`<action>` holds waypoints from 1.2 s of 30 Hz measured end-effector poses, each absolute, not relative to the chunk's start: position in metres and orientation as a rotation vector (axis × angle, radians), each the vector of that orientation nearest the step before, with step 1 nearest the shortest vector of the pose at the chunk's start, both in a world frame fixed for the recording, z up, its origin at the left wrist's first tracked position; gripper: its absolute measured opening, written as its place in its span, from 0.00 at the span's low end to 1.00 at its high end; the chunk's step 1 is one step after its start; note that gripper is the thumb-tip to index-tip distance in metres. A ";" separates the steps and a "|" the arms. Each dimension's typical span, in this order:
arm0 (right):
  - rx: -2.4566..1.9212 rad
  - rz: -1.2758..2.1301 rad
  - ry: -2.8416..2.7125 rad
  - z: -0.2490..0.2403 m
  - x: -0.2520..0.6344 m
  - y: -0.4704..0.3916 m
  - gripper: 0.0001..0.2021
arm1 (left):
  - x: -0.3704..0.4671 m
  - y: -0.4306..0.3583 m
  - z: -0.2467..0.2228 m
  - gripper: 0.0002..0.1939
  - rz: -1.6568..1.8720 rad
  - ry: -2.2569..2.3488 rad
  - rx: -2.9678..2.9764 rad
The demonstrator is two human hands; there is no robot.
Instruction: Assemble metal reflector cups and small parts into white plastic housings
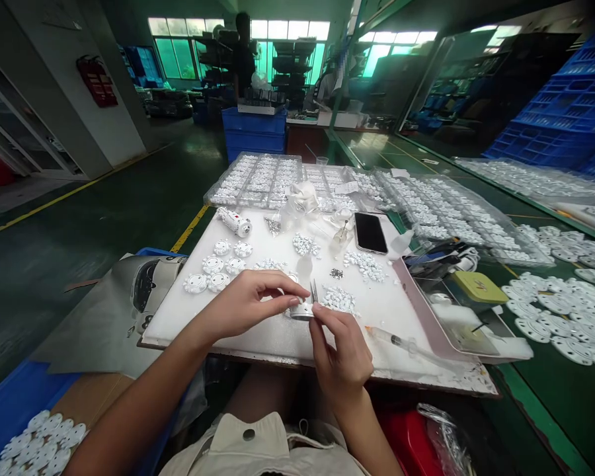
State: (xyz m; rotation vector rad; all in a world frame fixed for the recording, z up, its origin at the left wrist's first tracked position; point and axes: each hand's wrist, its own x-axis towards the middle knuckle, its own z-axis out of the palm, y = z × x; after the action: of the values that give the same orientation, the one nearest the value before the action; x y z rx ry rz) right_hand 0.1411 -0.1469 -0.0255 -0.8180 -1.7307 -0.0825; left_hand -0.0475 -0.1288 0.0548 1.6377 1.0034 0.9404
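My left hand [250, 301] pinches a small round white part [302, 311] near the front of the white work board [268, 350]. My right hand [341, 347] is closed on metal tweezers [314, 292], their tips pointing up and away beside that part. Whether the tweezers grip anything is too small to see. Just beyond my right fingers lies a pile of small white pieces [340, 299]. Several white discs [213, 265] with small holes lie left of my left hand. A small heap of dark metal bits [336, 273] sits behind the pile.
A phone [370, 233] lies at the board's back right, a syringe [391, 338] at its front right. A pink tray [426, 317] holds tools and a yellow box [477, 288]. Clear trays of white parts [258, 182] stand behind. A patterned roll [234, 222] lies back left.
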 end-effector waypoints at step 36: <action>-0.697 0.146 -1.821 -0.023 0.098 -0.149 0.18 | -0.077 -0.161 -0.013 0.18 1.457 1.011 1.931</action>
State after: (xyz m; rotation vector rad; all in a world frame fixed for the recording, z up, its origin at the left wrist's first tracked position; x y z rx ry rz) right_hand 0.0979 -0.1488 -0.0233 -0.6968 -1.8209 0.1463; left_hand -0.0770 -0.1613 -0.0132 1.9306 1.0109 1.4569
